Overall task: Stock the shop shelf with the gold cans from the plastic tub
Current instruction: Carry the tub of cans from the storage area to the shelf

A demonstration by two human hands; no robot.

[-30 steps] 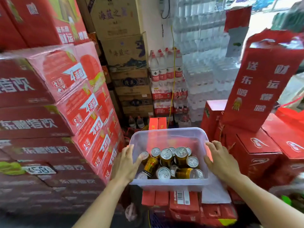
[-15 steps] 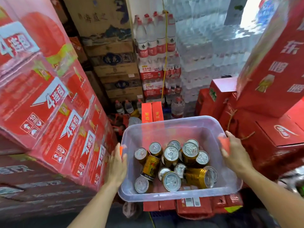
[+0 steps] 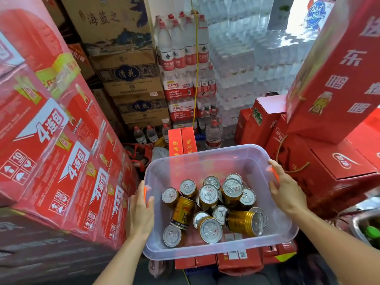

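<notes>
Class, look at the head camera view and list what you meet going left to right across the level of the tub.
Stacked red cartons → left hand → gold cans in the clear plastic tub → right hand → red gift boxes with cord handles.

Clear, smooth plastic tub (image 3: 205, 161) holds glossy gold metal cans (image 3: 242, 223) with silvery lids, beside shiny film-wrapped red cartons (image 3: 61, 157).

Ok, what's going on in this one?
A person holds a clear plastic tub by its two short sides, left hand on the left rim and right hand on the right, each at an orange clip. The tub holds gold cans, some upright and some tipped over. Red cartons and packs of water bottles stand around. No can is out yet, and no shelf is in view.
</notes>
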